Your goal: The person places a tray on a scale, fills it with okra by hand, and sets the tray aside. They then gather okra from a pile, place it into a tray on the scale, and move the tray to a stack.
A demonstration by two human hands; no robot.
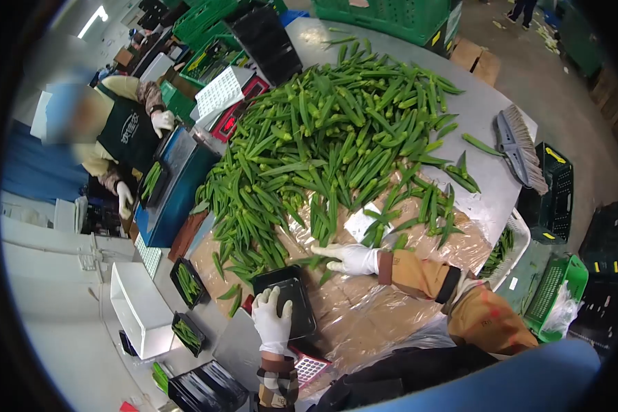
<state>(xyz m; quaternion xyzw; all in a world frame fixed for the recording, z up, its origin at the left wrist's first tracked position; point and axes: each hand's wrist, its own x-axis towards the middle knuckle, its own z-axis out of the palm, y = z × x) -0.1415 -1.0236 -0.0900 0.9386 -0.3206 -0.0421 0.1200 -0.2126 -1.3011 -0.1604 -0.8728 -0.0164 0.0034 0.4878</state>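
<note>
My left hand (272,321), in a white glove, grips the left side of a black plastic tray (302,302), its fingers at the rim. The visible part of the tray holds no okra. A scale with a red and white keypad (312,369) is partly visible below the tray. My right hand (353,260), gloved too, hovers over the near edge of a big okra heap (323,130). Its fingers point left and are apart, with nothing seen in them. A few okra pods (326,276) lie just under it. Plastic-covered cardboard (364,309) lies beneath.
Small black trays of okra (187,283) stand at the left, near stacked black trays (207,388) and a white box (141,309). A brush (518,147) lies at the right edge. Green crates (391,19) stand behind. A gloved co-worker (127,130) handles a tray across the table.
</note>
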